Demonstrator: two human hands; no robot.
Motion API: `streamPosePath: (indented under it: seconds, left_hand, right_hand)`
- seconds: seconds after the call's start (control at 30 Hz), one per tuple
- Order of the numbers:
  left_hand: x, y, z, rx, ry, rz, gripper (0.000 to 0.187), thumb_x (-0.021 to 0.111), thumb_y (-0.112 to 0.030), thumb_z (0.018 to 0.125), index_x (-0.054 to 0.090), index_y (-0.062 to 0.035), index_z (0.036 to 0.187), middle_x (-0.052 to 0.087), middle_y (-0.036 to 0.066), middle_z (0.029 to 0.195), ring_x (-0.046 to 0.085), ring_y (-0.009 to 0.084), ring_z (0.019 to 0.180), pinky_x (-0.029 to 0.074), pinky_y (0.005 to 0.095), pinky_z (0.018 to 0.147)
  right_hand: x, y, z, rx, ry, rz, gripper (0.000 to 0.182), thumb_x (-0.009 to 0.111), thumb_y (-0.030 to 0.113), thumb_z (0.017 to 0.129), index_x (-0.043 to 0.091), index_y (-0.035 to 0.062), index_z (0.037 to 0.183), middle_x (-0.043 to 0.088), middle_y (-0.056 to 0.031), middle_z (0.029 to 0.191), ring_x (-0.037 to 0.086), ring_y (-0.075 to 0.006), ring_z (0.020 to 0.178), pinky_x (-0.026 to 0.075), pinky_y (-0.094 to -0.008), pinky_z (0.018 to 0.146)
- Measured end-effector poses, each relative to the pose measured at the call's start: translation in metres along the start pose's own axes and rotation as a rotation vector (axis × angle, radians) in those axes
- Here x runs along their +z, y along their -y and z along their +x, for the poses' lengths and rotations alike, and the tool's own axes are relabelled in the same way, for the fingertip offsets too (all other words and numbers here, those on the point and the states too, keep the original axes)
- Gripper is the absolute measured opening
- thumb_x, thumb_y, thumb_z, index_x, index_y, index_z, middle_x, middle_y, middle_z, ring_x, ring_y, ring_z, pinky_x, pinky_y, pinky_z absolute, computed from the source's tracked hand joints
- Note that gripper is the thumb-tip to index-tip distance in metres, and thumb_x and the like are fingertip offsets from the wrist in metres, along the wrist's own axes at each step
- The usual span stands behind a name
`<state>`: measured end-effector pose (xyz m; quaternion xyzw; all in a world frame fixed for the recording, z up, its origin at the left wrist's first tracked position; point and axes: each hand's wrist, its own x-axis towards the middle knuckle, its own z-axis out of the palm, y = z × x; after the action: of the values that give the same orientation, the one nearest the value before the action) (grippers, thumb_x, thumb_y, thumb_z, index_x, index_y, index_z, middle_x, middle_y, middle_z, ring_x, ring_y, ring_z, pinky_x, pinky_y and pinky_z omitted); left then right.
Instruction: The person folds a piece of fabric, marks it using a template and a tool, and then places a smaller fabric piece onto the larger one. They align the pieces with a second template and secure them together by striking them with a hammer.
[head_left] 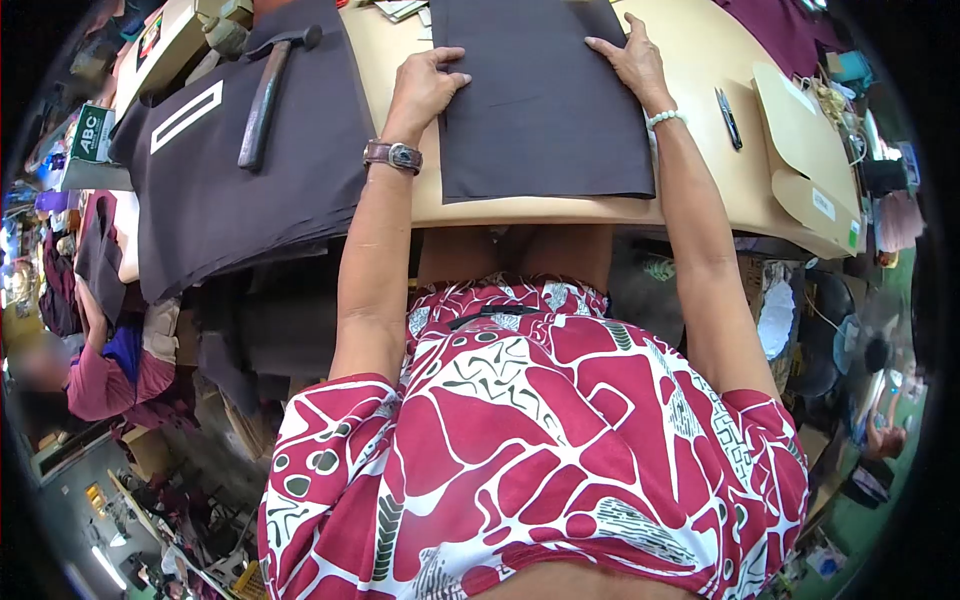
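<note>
A dark, flat fabric panel lies in front of me on the pale tabletop, its near edge close to the table's front edge. My left hand rests at the panel's left border, thumb and forefinger spread on top of the cloth. At the right border, my right hand touches the panel with thumb and forefinger apart; its other fingers are partly hidden. Left of my left arm, a stack of dark cloth hangs over the front edge. On that stack lie a hammer and a white rectangular frame.
Thread snips lie right of my right wrist, beside an open cardboard folder at the table corner. Maroon cloth sits at the far right. Another person in a pink sleeve is at the left, near a green ABC box.
</note>
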<state>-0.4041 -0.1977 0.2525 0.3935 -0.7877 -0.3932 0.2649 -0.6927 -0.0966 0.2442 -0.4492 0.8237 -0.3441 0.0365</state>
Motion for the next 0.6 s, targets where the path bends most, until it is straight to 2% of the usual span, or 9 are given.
streamPosePath:
  seconds: [0.2,0.3,0.4,0.6]
  left_hand:
    - [-0.005,-0.010,-0.010,-0.023,0.000,0.042,0.041,0.071,-0.007,0.073,0.065,-0.0057,0.113,0.067,0.009,0.078,0.062,0.0109,0.069,0.051,0.0229,0.068]
    - [-0.008,-0.011,-0.011,-0.081,0.024,0.002,0.041,0.071,-0.007,0.073,0.065,-0.0059,0.113,0.067,0.009,0.078,0.063,0.0112,0.069,0.051,0.0228,0.067]
    - [-0.010,-0.009,-0.012,-0.059,0.020,0.031,0.041,0.071,-0.007,0.073,0.065,-0.0061,0.114,0.067,0.009,0.077,0.063,0.0112,0.069,0.051,0.0229,0.067]
    - [-0.010,-0.005,-0.010,-0.037,0.003,0.062,0.042,0.071,-0.008,0.073,0.065,-0.0078,0.114,0.068,0.009,0.077,0.063,0.0112,0.070,0.051,0.0237,0.067]
  right_hand:
    - [0.001,0.001,-0.001,-0.024,-0.024,-0.137,0.093,0.069,0.061,0.069,0.037,0.0013,0.133,0.064,-0.0244,0.098,0.066,-0.0327,0.089,0.052,-0.0389,0.079]
    - [-0.002,0.020,-0.015,-0.060,-0.160,-0.059,0.063,0.074,0.027,0.073,0.048,0.0002,0.123,0.059,-0.0261,0.112,0.054,-0.0388,0.110,0.044,-0.0400,0.093]
    - [0.000,0.013,-0.009,-0.069,-0.094,-0.098,0.090,0.078,0.040,0.068,0.032,-0.0011,0.133,0.054,-0.0303,0.117,0.052,-0.0413,0.112,0.043,-0.0435,0.094]
    - [-0.008,0.027,-0.016,0.024,-0.035,-0.117,0.088,0.077,0.041,0.069,0.033,-0.0005,0.133,0.059,-0.0315,0.105,0.058,-0.0433,0.100,0.047,-0.0448,0.086]
